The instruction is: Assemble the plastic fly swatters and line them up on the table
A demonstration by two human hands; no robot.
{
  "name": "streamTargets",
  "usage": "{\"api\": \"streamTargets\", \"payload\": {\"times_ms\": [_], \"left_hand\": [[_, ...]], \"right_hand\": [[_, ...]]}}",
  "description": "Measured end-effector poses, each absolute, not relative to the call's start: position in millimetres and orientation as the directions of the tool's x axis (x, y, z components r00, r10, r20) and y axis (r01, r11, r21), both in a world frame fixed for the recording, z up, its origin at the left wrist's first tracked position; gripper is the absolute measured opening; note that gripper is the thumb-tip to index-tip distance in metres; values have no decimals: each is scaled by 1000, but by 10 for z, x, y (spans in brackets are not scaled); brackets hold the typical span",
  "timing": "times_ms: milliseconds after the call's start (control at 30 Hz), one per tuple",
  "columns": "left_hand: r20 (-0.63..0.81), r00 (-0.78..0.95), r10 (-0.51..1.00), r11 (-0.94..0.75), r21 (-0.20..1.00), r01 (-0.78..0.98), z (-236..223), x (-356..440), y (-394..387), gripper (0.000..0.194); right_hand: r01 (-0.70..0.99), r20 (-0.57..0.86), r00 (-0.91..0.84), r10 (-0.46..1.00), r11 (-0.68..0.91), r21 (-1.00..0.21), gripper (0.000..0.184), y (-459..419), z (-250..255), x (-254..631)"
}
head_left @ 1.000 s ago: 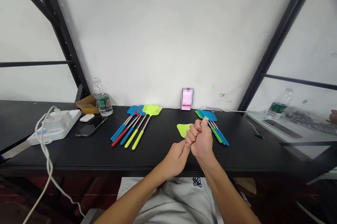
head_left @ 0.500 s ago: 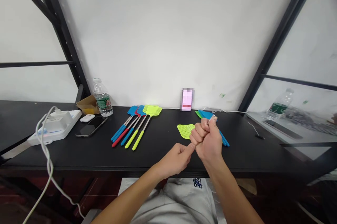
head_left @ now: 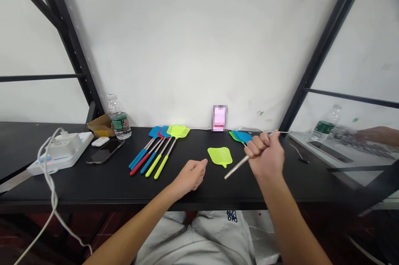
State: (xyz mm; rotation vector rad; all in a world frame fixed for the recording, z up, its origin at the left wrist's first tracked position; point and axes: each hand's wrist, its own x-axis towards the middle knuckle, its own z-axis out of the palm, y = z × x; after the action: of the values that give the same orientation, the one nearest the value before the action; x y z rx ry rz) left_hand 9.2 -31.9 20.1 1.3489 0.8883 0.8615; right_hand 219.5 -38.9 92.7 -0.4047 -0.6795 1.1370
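Observation:
My right hand (head_left: 267, 156) is wrapped round a silver metal rod (head_left: 237, 167), whose bare end slants down to the left above the table. My left hand (head_left: 188, 175) is closed, its thumb and forefinger pressed together, apart from the rod; whatever its curled fingers may hold is hidden. Between my hands lies a loose yellow-green fly swatter head (head_left: 220, 155), with a short stub pointing toward me. Behind my right fist, a blue fly swatter (head_left: 242, 136) overlaps a green one (head_left: 232, 135), both partly covered by the hand.
Several fly swatters (head_left: 160, 153) in blue, red and yellow-green lie side by side at left. Farther left are a phone (head_left: 106, 151), a white case (head_left: 100, 141), a water bottle (head_left: 119, 119) and a power strip (head_left: 77, 150). A pixelated upright object (head_left: 220, 118) leans against the wall.
My hands have parted: the left moved left, the right moved right. The metal rod now shows below my right fist. The yellow-green swatter head is fully uncovered.

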Motion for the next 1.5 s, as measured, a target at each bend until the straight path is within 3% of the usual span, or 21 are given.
{"api": "streamTargets", "payload": {"times_ms": [133,300,367,500,667,733,833,900,1000,1500], "left_hand": [[-3,366,931,33,997,-75,113,44,-296,51],[267,277,923,-336,911,241,46,74,-343,43],[328,256,909,-400,857,324,49,82,-358,38],[279,310,909,-384,849,363,78,80,-378,28],[201,424,883,-380,837,393,74,73,-378,29],[209,431,878,-381,851,363,50,68,-361,32],[252,379,891,-377,874,305,7,62,-322,35],[268,334,904,-369,883,290,-10,61,-298,35],[255,329,909,-353,891,284,-6,66,-283,32],[264,395,880,-373,899,228,33,76,-295,33]], "right_hand": [[-708,260,201,944,323,-627,53,-256,733,1947],[-687,296,219,930,362,-630,51,-224,631,1846],[-689,283,223,933,356,-631,51,-221,620,1812],[-714,230,187,955,293,-636,49,-199,573,1708],[-705,130,96,987,160,-691,39,-120,409,1605],[-590,97,41,994,103,-801,30,-81,332,1601],[-284,30,-80,996,6,-959,21,-37,237,1628],[-121,-17,-193,981,-41,-992,24,-18,188,1648],[-8,-56,-327,943,-62,-998,32,7,119,1650],[10,-62,-312,948,-62,-998,34,76,-20,1620]]}}
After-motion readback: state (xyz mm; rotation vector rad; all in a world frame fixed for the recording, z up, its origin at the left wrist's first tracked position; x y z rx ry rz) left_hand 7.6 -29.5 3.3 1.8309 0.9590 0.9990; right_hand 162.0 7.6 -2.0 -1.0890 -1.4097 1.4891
